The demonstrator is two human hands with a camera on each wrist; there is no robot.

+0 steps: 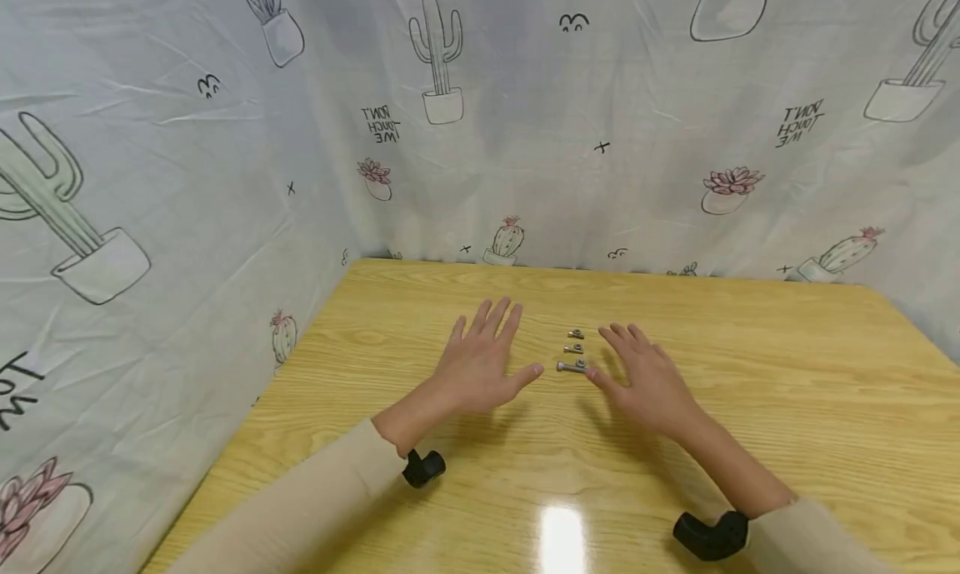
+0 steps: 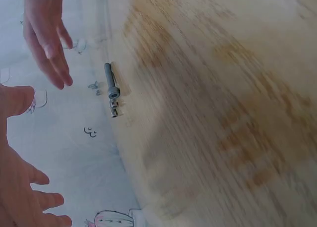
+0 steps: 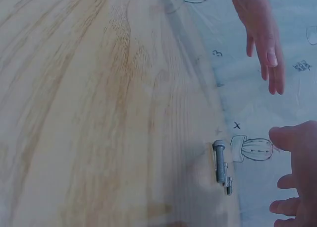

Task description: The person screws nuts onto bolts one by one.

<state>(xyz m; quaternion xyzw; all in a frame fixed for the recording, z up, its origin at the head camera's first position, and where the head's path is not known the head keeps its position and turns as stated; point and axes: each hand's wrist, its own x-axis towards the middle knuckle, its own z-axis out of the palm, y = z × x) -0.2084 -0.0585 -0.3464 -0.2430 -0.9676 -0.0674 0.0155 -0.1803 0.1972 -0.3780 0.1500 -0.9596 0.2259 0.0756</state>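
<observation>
Three socket-head bolts lie in a column on the wooden table, each with a nut beside its shank. The longest bolt (image 1: 570,366) is nearest me, the middle-sized bolt (image 1: 572,350) lies behind it, and the smallest bolt (image 1: 574,335) is farthest away. My left hand (image 1: 480,366) is held over the table to the left of them, palm down with fingers spread. To their right is my right hand (image 1: 648,382), its fingers extended; in the head view its thumb tip overlaps the long bolt's end. Both wrist views show the hands raised above the surface, holding nothing.
The yellow wood-grain table (image 1: 750,357) reaches back to a white cactus-print cloth (image 1: 525,124), which hangs behind it and along the left side. A black wrist device (image 1: 711,536) sits at the right cuff and another black device (image 1: 424,469) at the left.
</observation>
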